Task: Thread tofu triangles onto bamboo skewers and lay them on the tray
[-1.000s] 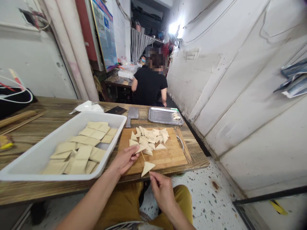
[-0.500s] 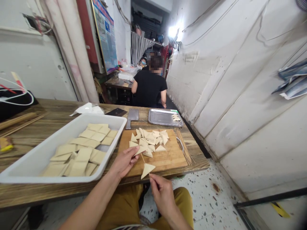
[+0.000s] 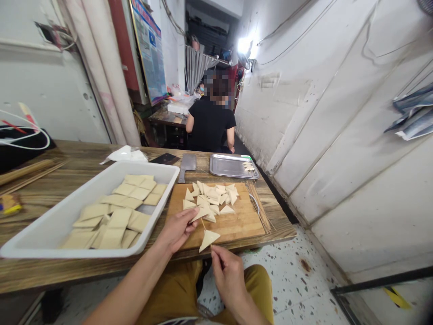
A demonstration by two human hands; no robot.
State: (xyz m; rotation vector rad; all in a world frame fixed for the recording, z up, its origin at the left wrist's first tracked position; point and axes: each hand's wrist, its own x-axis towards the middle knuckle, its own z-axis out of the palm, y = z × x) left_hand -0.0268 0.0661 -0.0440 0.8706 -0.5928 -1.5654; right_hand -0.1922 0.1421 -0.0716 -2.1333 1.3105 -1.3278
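Note:
My left hand [image 3: 178, 229] pinches a pale triangular piece [image 3: 200, 214] over the near left part of the wooden cutting board [image 3: 237, 230]. A thin skewer [image 3: 203, 223] runs from near that piece to another triangle [image 3: 209, 239], which is threaded on it. My right hand [image 3: 227, 267] is closed round the skewer's lower end, just past the board's near edge. Several loose triangles [image 3: 213, 194] are heaped on the board. Square pale slabs [image 3: 118, 221] lie stacked in a white plastic tub [image 3: 174, 174] to the left.
Behind the board are a cleaver [image 3: 188, 163] and a metal tray [image 3: 226, 165] with a few small pieces. Bare skewers [image 3: 262, 207] lie along the board's right edge. A person in a black shirt [image 3: 211, 124] sits beyond the table, back turned.
The camera view has shifted very slightly. Both hands keep nearly the same pose, with the left hand's triangle turned a little at the skewer.

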